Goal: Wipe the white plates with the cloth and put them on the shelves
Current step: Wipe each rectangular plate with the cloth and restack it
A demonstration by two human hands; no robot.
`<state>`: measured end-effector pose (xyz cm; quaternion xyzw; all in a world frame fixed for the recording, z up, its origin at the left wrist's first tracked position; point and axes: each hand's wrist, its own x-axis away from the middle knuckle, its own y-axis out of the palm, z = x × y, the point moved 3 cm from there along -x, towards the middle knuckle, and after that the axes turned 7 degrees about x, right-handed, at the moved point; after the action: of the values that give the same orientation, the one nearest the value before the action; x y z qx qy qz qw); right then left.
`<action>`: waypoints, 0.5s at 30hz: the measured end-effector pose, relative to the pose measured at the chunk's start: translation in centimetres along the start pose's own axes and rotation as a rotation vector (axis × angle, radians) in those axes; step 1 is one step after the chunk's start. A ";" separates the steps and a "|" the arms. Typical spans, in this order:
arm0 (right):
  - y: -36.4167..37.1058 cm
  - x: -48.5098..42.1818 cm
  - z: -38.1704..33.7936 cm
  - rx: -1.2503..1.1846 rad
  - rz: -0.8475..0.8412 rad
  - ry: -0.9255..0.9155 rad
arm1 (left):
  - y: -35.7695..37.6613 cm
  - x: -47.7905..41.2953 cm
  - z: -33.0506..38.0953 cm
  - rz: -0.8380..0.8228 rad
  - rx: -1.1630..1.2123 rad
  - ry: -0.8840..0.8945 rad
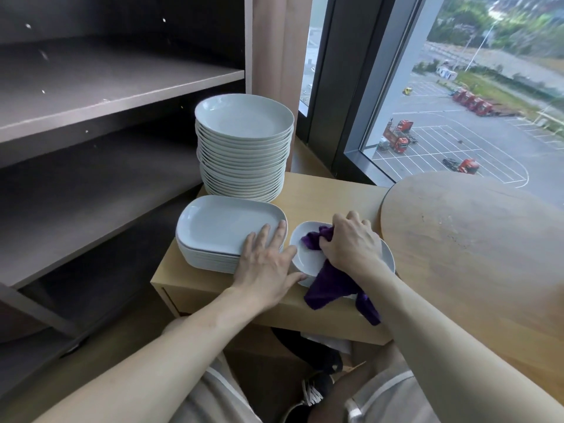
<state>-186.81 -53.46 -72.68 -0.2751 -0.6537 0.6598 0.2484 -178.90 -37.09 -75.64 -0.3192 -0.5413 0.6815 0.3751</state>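
Plate stacks (244, 154) three, cloth (329, 285) one, left hand (265, 264), right hand (351, 242)

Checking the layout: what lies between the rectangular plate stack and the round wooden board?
In the head view, the small white dish, with the right hand holding the purple cloth in it.

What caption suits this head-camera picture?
Right hand wipes a small plate with a purple cloth; left hand rests on a plate stack.

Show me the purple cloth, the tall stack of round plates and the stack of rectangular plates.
purple cloth (331, 285), head view, on its hanging lower fold.
tall stack of round plates (244, 119), head view, centre of the top plate.
stack of rectangular plates (219, 224), head view, middle of the top plate.
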 end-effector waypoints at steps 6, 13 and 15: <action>-0.6 1.3 5.4 0.074 -0.078 0.068 | -0.1 0.1 0.2 0.012 -0.025 -0.005; -0.5 5.4 7.6 0.017 -0.051 -0.026 | 0.0 0.5 0.4 0.002 -0.068 0.010; -0.3 6.4 7.8 -0.006 -0.022 -0.048 | -0.1 0.6 0.6 0.015 -0.063 0.013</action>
<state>-196.85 -54.76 -72.63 -0.2528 -0.6643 0.6615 0.2393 -179.74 -36.83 -75.46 -0.3395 -0.5574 0.6648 0.3633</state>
